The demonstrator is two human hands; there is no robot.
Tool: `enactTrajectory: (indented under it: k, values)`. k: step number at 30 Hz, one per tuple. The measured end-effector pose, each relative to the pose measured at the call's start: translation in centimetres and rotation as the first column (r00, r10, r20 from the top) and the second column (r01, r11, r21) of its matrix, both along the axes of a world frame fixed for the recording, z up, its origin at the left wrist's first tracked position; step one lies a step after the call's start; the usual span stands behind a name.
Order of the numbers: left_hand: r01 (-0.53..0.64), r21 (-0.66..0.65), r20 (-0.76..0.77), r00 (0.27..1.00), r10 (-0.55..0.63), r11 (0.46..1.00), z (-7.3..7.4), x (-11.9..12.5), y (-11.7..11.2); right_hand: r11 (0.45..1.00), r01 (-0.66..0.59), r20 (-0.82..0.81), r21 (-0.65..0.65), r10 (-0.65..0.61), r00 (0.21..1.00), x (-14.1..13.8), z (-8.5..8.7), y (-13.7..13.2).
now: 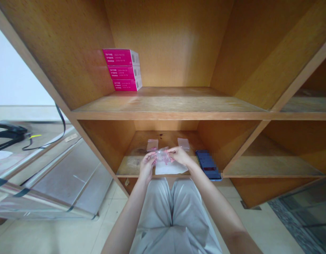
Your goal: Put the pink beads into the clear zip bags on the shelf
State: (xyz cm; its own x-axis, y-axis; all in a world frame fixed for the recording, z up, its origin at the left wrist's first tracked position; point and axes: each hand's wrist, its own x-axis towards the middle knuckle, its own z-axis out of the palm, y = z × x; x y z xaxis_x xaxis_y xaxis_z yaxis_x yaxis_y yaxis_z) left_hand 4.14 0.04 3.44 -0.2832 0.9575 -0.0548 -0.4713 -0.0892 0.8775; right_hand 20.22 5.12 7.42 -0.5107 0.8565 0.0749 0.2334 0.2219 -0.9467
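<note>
Over the lower shelf, my left hand (147, 165) and my right hand (180, 155) pinch a clear plastic bag (162, 154) between them, one at each side. Pink or red markings or small bits show at the bag; which of the two I cannot tell. A white sheet of paper (170, 169) lies under it at the shelf's front. Behind my left hand rests a small clear bag (152, 143) with pinkish pieces near it. Another small clear bag (184, 143) lies just behind my right hand.
A phone (208, 164) lies right of my right forearm, slightly over the shelf edge. Several pink boxes (123, 56) are stacked on the upper shelf (176, 102). Wooden dividers enclose both sides. A glass-like case (64, 173) with cables and a black object (10, 132) stands left.
</note>
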Motion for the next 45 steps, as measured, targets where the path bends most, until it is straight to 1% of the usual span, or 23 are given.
enactTrajectory:
  k: [2, 6, 8, 11, 13, 16, 18, 21, 25, 27, 29, 31, 33, 35, 37, 40, 43, 45]
  values:
    - [0.034, 0.015, 0.022, 0.999, -0.035, 0.999, 0.0, 0.0, 0.0, 0.999, -0.042, 0.008, -0.009, 0.042, 0.999, 0.3, 0.2, -0.1]
    - [0.096, 0.032, 0.037, 0.995, -0.097, 0.995, -0.2, 0.0, -0.1, 0.987, -0.149, -0.008, -0.067, 0.149, 0.989, 0.7, 0.2, 0.1]
    - [0.115, 0.037, 0.045, 0.992, -0.117, 0.993, -0.3, -0.1, -0.1, 0.979, -0.196, 0.0, -0.064, 0.196, 0.981, 0.8, 0.1, 0.3]
    - [0.145, 0.038, 0.053, 0.988, -0.146, 0.989, -0.4, -0.2, -0.1, 0.979, -0.197, 0.023, -0.058, 0.198, 0.98, 0.8, -0.3, 0.7]
    - [0.162, 0.034, 0.063, 0.985, -0.164, 0.986, -0.5, -0.2, -0.1, 0.976, -0.199, 0.034, -0.093, 0.203, 0.979, 0.7, -0.4, 0.8]
    - [0.168, 0.03, 0.093, 0.981, -0.171, 0.985, -0.7, -0.2, -0.1, 0.955, -0.249, 0.044, -0.161, 0.26, 0.965, 0.4, -0.2, 0.6]
    - [0.172, 0.024, 0.107, 0.979, -0.174, 0.985, -0.8, -0.2, -0.2, 0.945, -0.272, 0.052, -0.182, 0.285, 0.957, 0.2, -0.1, 0.4]
    - [0.18, 0.021, 0.113, 0.977, -0.181, 0.984, -0.9, -0.3, -0.3, 0.948, -0.272, 0.065, -0.168, 0.286, 0.956, 0.1, -0.1, 0.5]
    - [0.153, 0.036, 0.117, 0.981, -0.156, 0.988, -0.9, -0.6, -0.2, 0.96, -0.25, 0.072, -0.128, 0.26, 0.963, 0.2, -0.2, 1.0]
    - [0.155, 0.036, 0.14, 0.977, -0.158, 0.987, -1.1, -0.8, -0.1, 0.969, -0.22, 0.076, -0.116, 0.229, 0.97, 0.3, 0.0, 1.3]
    - [0.181, 0.016, 0.163, 0.97, -0.182, 0.983, -1.5, -0.9, 0.1, 0.975, -0.189, 0.079, -0.12, 0.2, 0.977, 0.2, 0.5, 1.3]
    - [0.246, -0.01, 0.154, 0.958, -0.241, 0.969, -1.9, -0.7, 0.0, 0.974, -0.185, 0.073, -0.13, 0.195, 0.978, 0.2, 1.1, 1.2]
    - [0.353, -0.014, 0.103, 0.931, -0.35, 0.935, -2.1, -0.2, -0.3, 0.968, -0.213, 0.058, -0.132, 0.222, 0.973, 0.1, 1.6, 1.0]
    - [0.454, 0.016, 0.028, 0.891, -0.454, 0.891, -1.9, 0.5, -0.6, 0.958, -0.256, 0.044, -0.126, 0.263, 0.964, 0.0, 2.0, 0.8]
    - [0.496, 0.06, -0.036, 0.869, -0.494, 0.866, -1.6, 1.0, -0.9, 0.949, -0.285, 0.046, -0.132, 0.293, 0.955, -0.1, 2.0, 0.6]
    - [0.479, 0.101, -0.053, 0.878, -0.476, 0.872, -1.1, 1.2, -1.0, 0.941, -0.303, 0.06, -0.153, 0.315, 0.947, -0.1, 1.8, 0.6]
    - [0.461, 0.103, 0.003, 0.886, -0.464, 0.881, -0.7, 0.8, -0.9, 0.935, -0.313, 0.066, -0.165, 0.327, 0.943, 0.0, 1.4, 0.7]
    - [0.464, 0.132, 0.033, 0.881, -0.472, 0.876, -0.6, 0.6, -0.8, 0.931, -0.317, 0.066, -0.181, 0.333, 0.94, 0.0, 1.1, 0.8]
